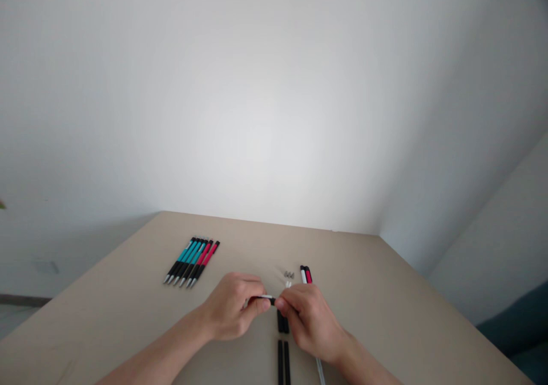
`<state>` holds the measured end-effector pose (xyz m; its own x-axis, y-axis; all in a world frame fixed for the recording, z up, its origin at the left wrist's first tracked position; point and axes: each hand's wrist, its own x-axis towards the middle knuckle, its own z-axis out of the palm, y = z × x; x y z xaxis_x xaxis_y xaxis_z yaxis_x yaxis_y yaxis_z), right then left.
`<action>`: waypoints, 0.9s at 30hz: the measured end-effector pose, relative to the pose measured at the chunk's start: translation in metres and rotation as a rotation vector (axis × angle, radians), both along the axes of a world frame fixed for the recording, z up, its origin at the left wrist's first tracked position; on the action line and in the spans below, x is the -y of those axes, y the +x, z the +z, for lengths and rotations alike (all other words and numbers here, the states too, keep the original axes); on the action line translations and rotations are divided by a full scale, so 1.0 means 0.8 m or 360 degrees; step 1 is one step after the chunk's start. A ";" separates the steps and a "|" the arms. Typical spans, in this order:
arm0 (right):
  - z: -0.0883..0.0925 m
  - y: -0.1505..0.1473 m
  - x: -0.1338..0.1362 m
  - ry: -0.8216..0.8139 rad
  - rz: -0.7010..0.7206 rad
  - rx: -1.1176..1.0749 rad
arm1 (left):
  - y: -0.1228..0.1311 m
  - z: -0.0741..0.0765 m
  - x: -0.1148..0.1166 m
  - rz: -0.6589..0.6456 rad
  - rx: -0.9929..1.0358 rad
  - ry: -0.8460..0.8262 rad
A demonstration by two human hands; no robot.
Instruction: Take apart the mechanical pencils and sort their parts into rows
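My left hand (233, 311) and my right hand (308, 319) meet above the middle of the beige table (385, 294). Both are closed in a pinch on one small pen part (266, 298), black with a white end, held level between the fingertips. Under my right hand lie black pen barrels (282, 359) in a row, partly hidden. Just beyond my right hand lie a white and a red pen piece (305, 274) and some tiny metal tips (289, 274). A row of several finished pens (192, 262), teal and red with black grips, lies to the far left.
A thin white refill (320, 373) pokes out below my right wrist. A plain white wall rises behind the table. A dark blue seat (522, 328) shows at the right edge.
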<state>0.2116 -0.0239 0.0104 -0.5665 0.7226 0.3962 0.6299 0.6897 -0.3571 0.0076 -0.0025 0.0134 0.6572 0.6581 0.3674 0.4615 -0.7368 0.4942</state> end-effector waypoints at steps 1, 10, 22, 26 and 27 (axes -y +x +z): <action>0.000 0.000 0.000 0.0005 -0.0001 -0.0001 | 0.000 0.001 0.000 -0.0002 0.0000 -0.0005; 0.001 0.001 0.001 0.0023 0.0032 -0.0008 | 0.000 0.004 0.003 -0.0018 0.0034 -0.0010; -0.012 -0.007 -0.004 -0.0894 -0.0097 -0.0572 | 0.002 -0.002 0.003 0.0039 -0.0021 0.0291; -0.012 -0.010 -0.003 -0.0871 -0.0091 -0.0552 | 0.001 -0.001 0.002 0.0048 -0.0142 0.0374; -0.011 -0.009 -0.003 -0.0831 -0.0097 -0.0530 | 0.001 0.000 0.002 0.0047 -0.0165 0.0391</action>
